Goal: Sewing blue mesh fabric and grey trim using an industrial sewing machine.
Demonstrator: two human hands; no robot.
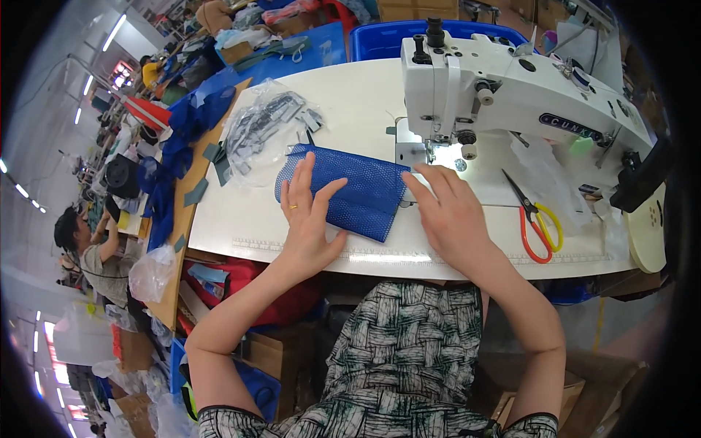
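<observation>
While the two hands are held apart over the white worktable (pixel 234 212), a blue mesh fabric piece (pixel 369 191) is found lying between them, just front-left of the lit needle area of the white sewing machine (pixel 496 91). The left hand (pixel 301 235) is laid over the left part of the mesh with its fingers spread and nothing gripped; a ring is worn on one finger. The right hand (pixel 454 223) is placed at the mesh's right edge, its fingertips set by the upper right corner; whether the cloth is pinched there cannot be told, as the thumb is hidden. To the right, scissors (pixel 529 209) with one red and one yellow handle are laid open on the tabletop. Beyond the mesh, to the left, a clear plastic bag (pixel 266 128) of grey pieces is noted, with grey-green scraps (pixel 196 192) beside it. Behind the machine, a blue bin (pixel 365 44) is partly seen.
</observation>
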